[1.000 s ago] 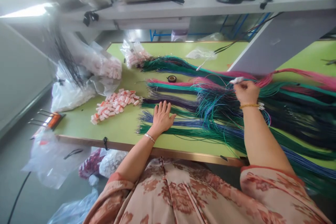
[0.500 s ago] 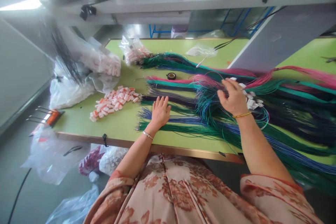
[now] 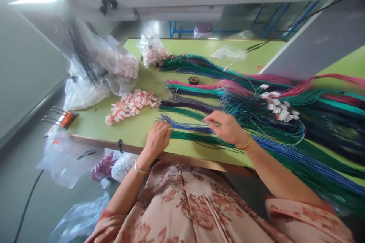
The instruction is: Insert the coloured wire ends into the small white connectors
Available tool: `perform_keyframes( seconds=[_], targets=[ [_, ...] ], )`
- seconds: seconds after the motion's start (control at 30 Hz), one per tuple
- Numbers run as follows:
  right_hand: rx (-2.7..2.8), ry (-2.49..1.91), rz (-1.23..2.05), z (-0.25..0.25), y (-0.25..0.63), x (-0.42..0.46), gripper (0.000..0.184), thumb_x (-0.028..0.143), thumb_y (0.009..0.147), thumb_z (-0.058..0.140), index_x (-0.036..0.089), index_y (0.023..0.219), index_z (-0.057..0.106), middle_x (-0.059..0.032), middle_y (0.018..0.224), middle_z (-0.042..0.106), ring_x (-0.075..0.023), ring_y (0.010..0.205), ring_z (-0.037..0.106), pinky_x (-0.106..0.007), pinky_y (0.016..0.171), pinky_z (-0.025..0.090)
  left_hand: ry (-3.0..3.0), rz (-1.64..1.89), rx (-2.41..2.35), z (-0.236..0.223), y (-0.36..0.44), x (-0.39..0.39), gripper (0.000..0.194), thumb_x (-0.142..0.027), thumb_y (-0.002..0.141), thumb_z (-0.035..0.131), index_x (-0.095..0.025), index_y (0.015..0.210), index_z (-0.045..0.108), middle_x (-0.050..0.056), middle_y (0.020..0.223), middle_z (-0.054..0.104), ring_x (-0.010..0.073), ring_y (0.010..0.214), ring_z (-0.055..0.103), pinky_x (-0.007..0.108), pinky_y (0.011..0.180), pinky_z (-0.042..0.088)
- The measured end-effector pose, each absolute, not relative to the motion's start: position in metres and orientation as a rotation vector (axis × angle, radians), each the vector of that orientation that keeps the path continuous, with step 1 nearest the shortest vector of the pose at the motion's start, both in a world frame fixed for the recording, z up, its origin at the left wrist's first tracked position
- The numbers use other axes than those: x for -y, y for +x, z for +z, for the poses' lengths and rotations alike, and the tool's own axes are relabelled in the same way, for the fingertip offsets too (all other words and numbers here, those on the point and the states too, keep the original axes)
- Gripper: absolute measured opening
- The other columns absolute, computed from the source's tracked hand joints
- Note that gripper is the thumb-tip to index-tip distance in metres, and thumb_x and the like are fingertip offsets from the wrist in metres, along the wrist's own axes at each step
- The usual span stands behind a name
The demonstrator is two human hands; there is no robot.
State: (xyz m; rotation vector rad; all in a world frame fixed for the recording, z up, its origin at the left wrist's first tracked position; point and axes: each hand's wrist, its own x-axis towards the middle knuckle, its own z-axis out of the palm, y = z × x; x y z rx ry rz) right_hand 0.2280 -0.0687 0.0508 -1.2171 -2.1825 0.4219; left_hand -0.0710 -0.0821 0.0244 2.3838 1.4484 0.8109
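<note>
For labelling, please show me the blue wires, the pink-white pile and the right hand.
Blue wires (image 3: 186, 125), head view: their left stretch.
Pink-white pile (image 3: 132, 105), head view: its middle.
Right hand (image 3: 227, 127), head view: its back.

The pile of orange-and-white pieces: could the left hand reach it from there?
Probably yes: only tabletop lies between the left hand and the pile, though whether the fingers hold wires is unclear.

Two hands (image 3: 159, 138), two bracelets (image 3: 244, 142) — one tape roll (image 3: 193, 83).
</note>
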Motion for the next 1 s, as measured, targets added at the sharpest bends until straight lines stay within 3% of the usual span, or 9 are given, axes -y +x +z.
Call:
perform_keyframes(
  seconds=[0.17, 0.37, 0.47, 0.53, 0.67, 0.87, 1.0],
  targets=[
    [2.488, -1.145, 0.522, 0.023, 0.156, 0.067, 0.024, 0.028, 0.094, 0.051, 0.019, 0.092, 0.072, -0.0080, 0.088, 0.070, -0.0190, 0.083, 0.062, -0.032, 0.077, 0.047, 2.538, 0.606, -1.522, 0.001, -0.085, 0.114, 0.029, -0.030, 0.093, 0.051, -0.021, 0.116, 0.066, 0.012, 0.123, 0.067, 0.0303, 0.120, 0.056, 0.047, 0.103, 0.041],
    [2.657, -1.255, 0.502, 0.013, 0.112, 0.062, 0.022, 0.026, 0.095, 0.051, 0.019, 0.097, 0.072, -0.0085, 0.095, 0.068, -0.0180, 0.087, 0.060, -0.028, 0.072, 0.041, 2.535, 0.507, -1.592, 0.003, -0.085, 0.129, 0.030, -0.026, 0.095, 0.043, -0.019, 0.114, 0.066, 0.012, 0.105, 0.068, 0.0248, 0.096, 0.062, 0.040, 0.087, 0.045],
    [2.663, -1.267, 0.546, 0.016, 0.101, 0.063, 0.017, 0.028, 0.093, 0.056, 0.020, 0.095, 0.071, -0.0076, 0.096, 0.066, -0.0174, 0.084, 0.060, -0.027, 0.069, 0.039, 2.494, 0.544, -1.672, 0.004, -0.090, 0.128, 0.029, -0.034, 0.094, 0.049, -0.021, 0.112, 0.067, 0.012, 0.108, 0.068, 0.0262, 0.099, 0.060, 0.041, 0.087, 0.044],
    [2.674, -1.257, 0.572, 0.018, 0.096, 0.063, 0.015, 0.028, 0.092, 0.058, 0.020, 0.093, 0.070, -0.0070, 0.095, 0.066, -0.0169, 0.082, 0.059, -0.027, 0.067, 0.038, 2.428, 0.629, -1.714, 0.003, -0.101, 0.120, 0.029, -0.039, 0.092, 0.051, -0.022, 0.108, 0.068, 0.011, 0.110, 0.068, 0.0265, 0.102, 0.060, 0.041, 0.088, 0.044],
    [2.727, -1.284, 0.553, 0.019, 0.090, 0.064, 0.014, 0.024, 0.092, 0.055, 0.017, 0.090, 0.067, -0.0078, 0.093, 0.066, -0.0178, 0.081, 0.060, -0.028, 0.066, 0.037, 2.209, 0.800, -1.921, 0.005, -0.134, 0.084, 0.029, -0.032, 0.095, 0.043, -0.020, 0.104, 0.069, 0.011, 0.104, 0.068, 0.0247, 0.097, 0.061, 0.038, 0.089, 0.045],
    [2.760, -1.313, 0.509, 0.017, 0.088, 0.066, 0.020, 0.020, 0.095, 0.043, 0.012, 0.099, 0.062, -0.0124, 0.098, 0.067, -0.0204, 0.086, 0.060, -0.029, 0.070, 0.036, 2.051, 0.666, -2.265, 0.017, -0.167, 0.022, 0.032, -0.015, 0.086, 0.047, -0.016, 0.113, 0.065, 0.016, 0.109, 0.059, 0.0285, 0.100, 0.058, 0.040, 0.087, 0.045],
    [2.631, -1.292, 0.622, 0.013, 0.091, 0.066, 0.017, 0.019, 0.094, 0.044, 0.015, 0.096, 0.060, -0.0089, 0.089, 0.068, -0.0181, 0.079, 0.059, -0.028, 0.069, 0.036, 1.931, 0.717, -2.301, 0.017, -0.172, 0.004, 0.021, -0.018, 0.085, 0.049, -0.015, 0.098, 0.065, 0.016, 0.107, 0.059, 0.0274, 0.097, 0.058, 0.038, 0.084, 0.045]
  ],
)
